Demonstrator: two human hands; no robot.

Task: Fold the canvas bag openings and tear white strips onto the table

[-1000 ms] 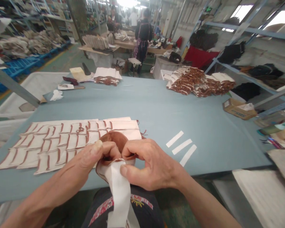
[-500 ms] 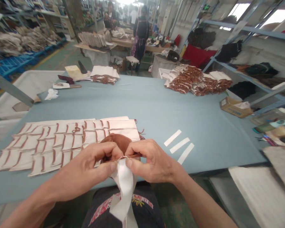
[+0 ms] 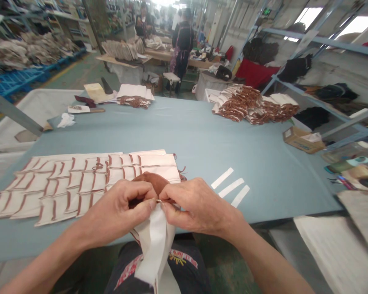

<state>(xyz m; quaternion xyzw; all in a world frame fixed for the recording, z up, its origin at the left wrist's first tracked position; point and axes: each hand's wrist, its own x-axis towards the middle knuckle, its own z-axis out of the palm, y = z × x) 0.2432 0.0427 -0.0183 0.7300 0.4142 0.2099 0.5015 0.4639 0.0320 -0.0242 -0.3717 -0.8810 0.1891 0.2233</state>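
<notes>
My left hand (image 3: 122, 214) and my right hand (image 3: 196, 206) meet over the table's near edge, each pinching the same edge of a cream-and-brown fabric piece (image 3: 168, 241). A white strip (image 3: 157, 241) hangs down from between the fingertips over the fabric. Brown material (image 3: 150, 179) of the piece arches up behind the hands. Left of the hands lie overlapping rows of cream fabric pieces (image 3: 61, 185) with brown edging, and a small pair of scissors (image 3: 97, 166) rests on them. Several loose white strips (image 3: 231, 186) lie to the right.
The blue-green table (image 3: 184, 130) bears a pile of cream and brown pieces (image 3: 242, 102) at the far right and a smaller stack (image 3: 135, 96) at the far left. A cardboard box (image 3: 303, 139) sits by the right edge. A person (image 3: 182, 45) stands beyond the table.
My fingertips have drawn closer together on the fabric edge, and my right wrist has turned slightly. The white strip now hangs straighter, its lower end shifted left. The table items stay put.
</notes>
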